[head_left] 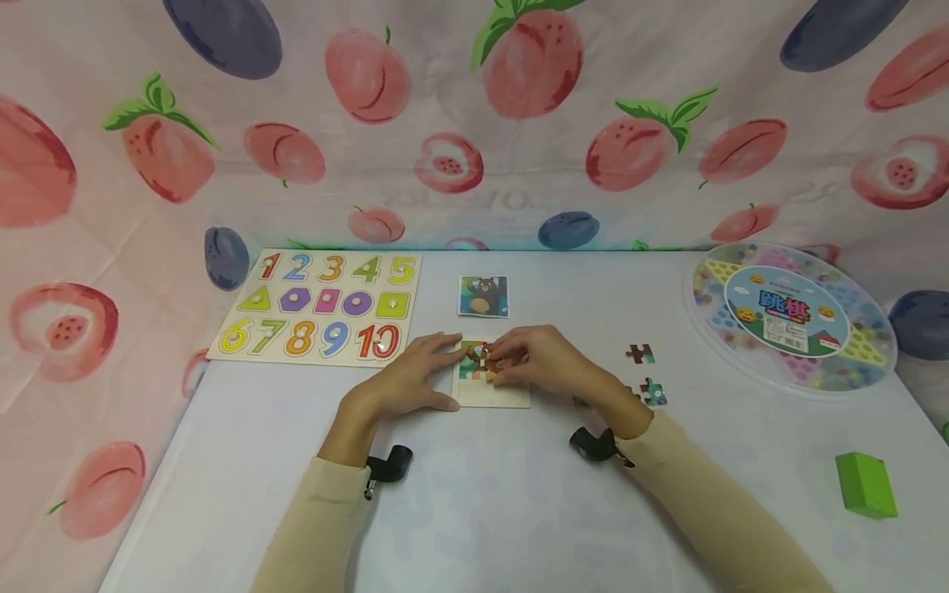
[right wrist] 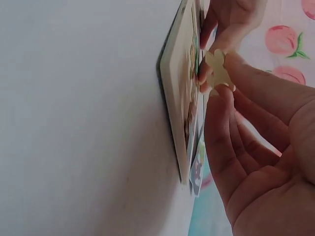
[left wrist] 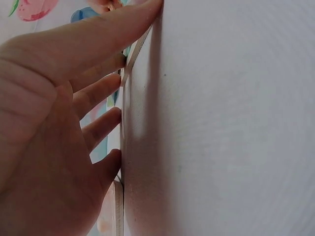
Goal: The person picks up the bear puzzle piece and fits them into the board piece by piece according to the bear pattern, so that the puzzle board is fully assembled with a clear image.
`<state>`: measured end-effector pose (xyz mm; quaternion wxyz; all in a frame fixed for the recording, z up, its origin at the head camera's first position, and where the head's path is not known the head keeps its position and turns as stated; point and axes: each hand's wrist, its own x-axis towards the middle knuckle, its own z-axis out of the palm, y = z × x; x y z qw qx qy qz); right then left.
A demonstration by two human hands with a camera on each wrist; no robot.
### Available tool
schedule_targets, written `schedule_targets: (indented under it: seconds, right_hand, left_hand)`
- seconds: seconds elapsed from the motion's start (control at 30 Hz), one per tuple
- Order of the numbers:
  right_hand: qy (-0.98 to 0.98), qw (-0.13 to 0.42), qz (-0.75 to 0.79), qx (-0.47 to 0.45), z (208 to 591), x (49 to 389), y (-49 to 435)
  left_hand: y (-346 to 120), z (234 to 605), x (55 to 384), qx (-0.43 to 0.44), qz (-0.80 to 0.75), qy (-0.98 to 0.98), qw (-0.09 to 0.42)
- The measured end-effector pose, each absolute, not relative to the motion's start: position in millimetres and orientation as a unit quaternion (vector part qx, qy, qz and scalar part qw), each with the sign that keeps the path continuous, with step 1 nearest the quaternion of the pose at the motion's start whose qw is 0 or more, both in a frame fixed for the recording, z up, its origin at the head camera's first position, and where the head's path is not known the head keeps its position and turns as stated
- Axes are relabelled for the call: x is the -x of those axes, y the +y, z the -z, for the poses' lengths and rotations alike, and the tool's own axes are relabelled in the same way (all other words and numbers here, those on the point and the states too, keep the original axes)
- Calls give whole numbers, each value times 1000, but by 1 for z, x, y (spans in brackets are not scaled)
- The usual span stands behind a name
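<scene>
Table (head_left: 474, 511): white, carries everything. Disc (head_left: 789, 317) sits in the far right corner, number board (head_left: 315, 316) in the far left.

Left hand (head_left: 406, 375): beside the tray's left edge, fingers spread and fairly straight, thumb tip at its near left corner, fingertips toward the far left one. Not gripping; looks like bracing.

Right hand (head_left: 549, 362): comes over the tray's right edge, fingers clamped on a small puzzle piece against the thumb.

Tray (head_left: 493, 395): mid-table, between the hands. Picture pieces fill part of the far side; near strip bare.

Card (head_left: 483, 296): bear picture, past the tray toward the far table edge. Block (head_left: 866, 485): green, by the right table edge.

Loose pieces (head_left: 640, 355): on the table off the tray's right edge, some partly behind the right wrist.

Held piece (right wrist: 220, 69): in the right fingertips, over the tray's far right part. Key relation: tray directly below the fingers, right hand nearer the piece. Can't tell if piece touches tray; its long axis is unreadable.
</scene>
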<state>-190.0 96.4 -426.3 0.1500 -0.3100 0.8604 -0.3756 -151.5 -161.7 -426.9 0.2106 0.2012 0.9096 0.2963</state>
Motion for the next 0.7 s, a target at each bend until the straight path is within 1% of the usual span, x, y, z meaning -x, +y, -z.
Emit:
schedule_targets:
  seconds: [0.23, 0.7]
  right_hand:
    - [870, 163, 367, 286, 429, 191, 86]
    - [886, 142, 347, 272, 433, 193, 82]
  left_hand:
    - [-162, 428, 152, -197, -302, 909, 210]
    - [-163, 428, 152, -203, -300, 909, 206]
